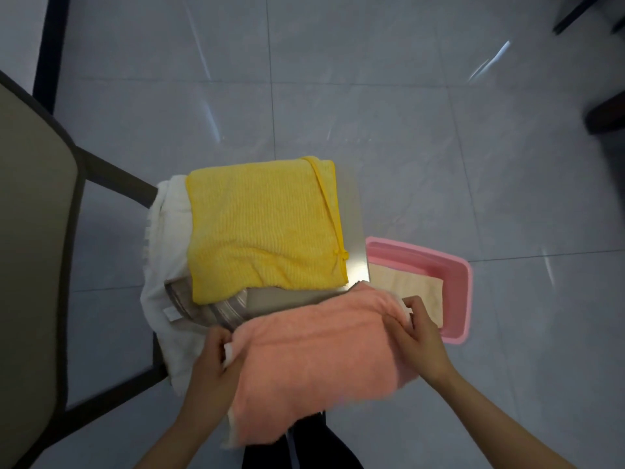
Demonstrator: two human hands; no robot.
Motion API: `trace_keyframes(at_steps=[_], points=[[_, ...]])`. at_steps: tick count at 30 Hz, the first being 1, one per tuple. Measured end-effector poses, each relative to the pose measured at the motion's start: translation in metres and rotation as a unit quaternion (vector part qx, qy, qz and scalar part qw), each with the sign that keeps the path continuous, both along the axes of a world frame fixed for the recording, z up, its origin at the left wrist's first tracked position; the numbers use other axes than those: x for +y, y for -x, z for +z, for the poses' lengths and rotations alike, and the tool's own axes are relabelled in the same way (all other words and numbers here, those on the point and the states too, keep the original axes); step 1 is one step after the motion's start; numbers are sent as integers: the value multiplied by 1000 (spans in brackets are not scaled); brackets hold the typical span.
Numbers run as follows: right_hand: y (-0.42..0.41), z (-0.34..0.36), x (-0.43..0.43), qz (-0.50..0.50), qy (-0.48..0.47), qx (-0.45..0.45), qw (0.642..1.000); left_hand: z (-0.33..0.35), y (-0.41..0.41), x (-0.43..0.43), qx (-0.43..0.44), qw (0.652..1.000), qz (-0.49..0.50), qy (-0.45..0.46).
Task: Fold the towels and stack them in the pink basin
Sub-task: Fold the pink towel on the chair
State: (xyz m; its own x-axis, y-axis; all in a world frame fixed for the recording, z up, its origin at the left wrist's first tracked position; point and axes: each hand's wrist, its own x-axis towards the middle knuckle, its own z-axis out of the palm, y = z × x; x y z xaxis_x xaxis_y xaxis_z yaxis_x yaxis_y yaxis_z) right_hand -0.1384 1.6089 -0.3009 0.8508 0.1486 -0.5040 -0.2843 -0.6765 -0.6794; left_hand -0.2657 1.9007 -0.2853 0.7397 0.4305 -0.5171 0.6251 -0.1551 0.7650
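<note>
From the head view, I hold a salmon-pink towel stretched between both hands over the near edge of the bench. My left hand pinches its left end, thumb on top and fingers curled under the cloth. My right hand grips the right end the same way. The towel's long axis runs left to right between them, and its near part hangs towards my lap. It looks at least part folded, though I cannot tell how many layers there are.

Farther back on the bench a yellow towel lies flat over a white towel, which spills off the left side.

The pink basin sits on the tiled floor, just right of the bench and lower than it. A cream towel lies folded inside. My right hand is almost over the basin's near-left corner, so it is the nearer hand. I judge that the towel must travel right and down, with its long axis turned to match the basin. A chair stands at the left.
</note>
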Motion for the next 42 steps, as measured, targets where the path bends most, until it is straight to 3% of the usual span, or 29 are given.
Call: trace_keyframes(at_steps=[4,8,10,13,16,19,21,23,24,26,29,34,37,38,40,42], points=[[-12,-21,7,-30,-5,-12,999,-24,-13,7,15,997,40,-57],[-17,-44,23,3,72,-41,997,-35,-23,14,37,993,52,-100],[-22,-43,30,112,137,-130,976,-32,-25,14,35,991,47,-117],[-35,-37,38,296,193,-253,901,-24,-20,13,11,988,9,-152],[-42,-31,44,386,198,-267,860,-9,-9,8,-37,986,-25,-162],[-45,-20,39,417,154,-271,854,5,1,3,-65,987,-29,-141],[-47,-10,34,410,53,-223,883,12,5,2,-69,988,-2,-136],[-48,8,30,316,-91,-26,944,15,5,4,-75,986,33,-148],[-49,15,28,253,-143,81,953,16,3,6,-77,985,41,-148],[-53,25,23,166,-176,211,947,16,-5,9,-58,988,40,-137],[-56,14,18,88,-146,241,956,7,-25,9,-43,990,26,-133],[-49,-13,27,-22,-75,126,989,-28,-46,4,-37,989,2,-147],[-47,-17,35,-44,103,38,993,-42,-50,0,8,988,28,-152],[-45,-16,38,-25,188,-10,982,-43,-49,-1,7,985,26,-171],[-33,-19,40,47,319,-164,932,-48,-44,-6,-26,952,-62,-300],[-12,-19,45,188,322,-281,884,-51,-37,-18,-70,879,-238,-407]])
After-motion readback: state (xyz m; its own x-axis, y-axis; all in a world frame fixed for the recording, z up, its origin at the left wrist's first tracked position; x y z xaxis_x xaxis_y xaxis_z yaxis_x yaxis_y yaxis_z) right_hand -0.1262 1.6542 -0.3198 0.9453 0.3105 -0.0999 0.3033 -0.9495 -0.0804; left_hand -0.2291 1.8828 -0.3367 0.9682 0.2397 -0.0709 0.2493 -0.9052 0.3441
